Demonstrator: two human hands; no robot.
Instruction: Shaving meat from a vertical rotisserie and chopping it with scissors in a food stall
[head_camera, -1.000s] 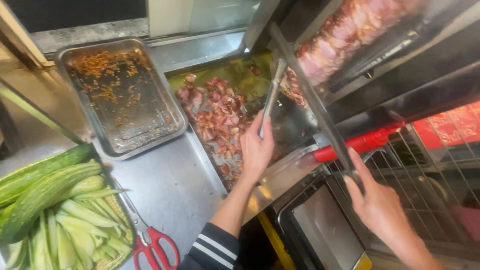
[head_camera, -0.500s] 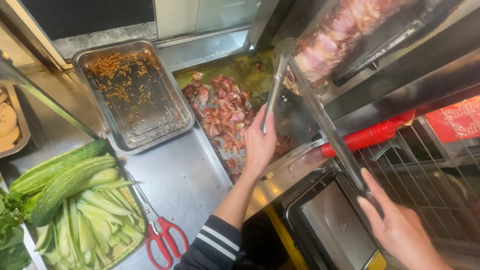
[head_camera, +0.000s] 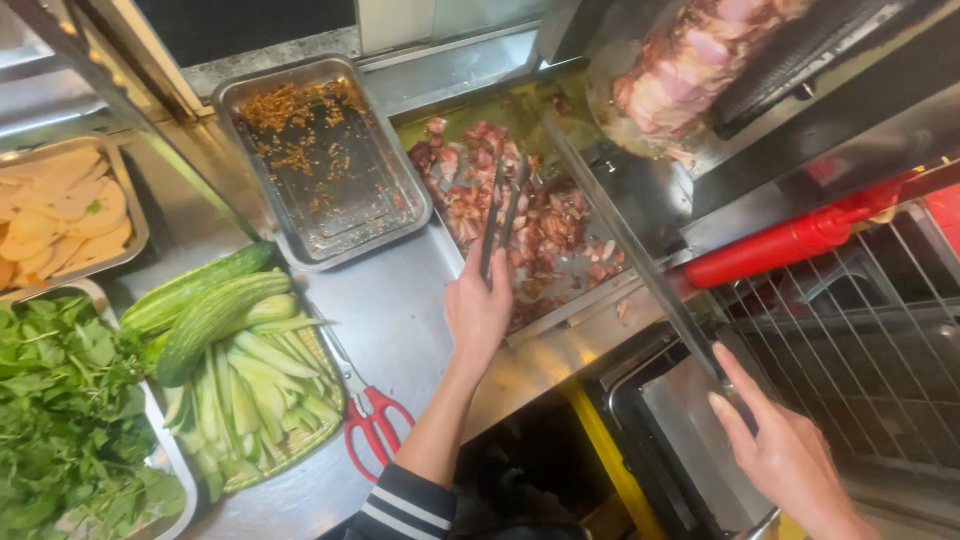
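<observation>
My left hand, in the lower middle of the frame, is closed around the handles of a pair of metal tongs, whose tips reach up into the pile of chopped roast meat lying in the steel tray at centre. My right hand, at the lower right, grips the handle of a long carving knife; its blade runs diagonally up toward the meat spit at the top right. A red squeeze bottle lies on its side at the right. An almost bare greasy tray sits upper left of centre. At lower left are cucumbers, red-handled scissors and leafy greens.
</observation>
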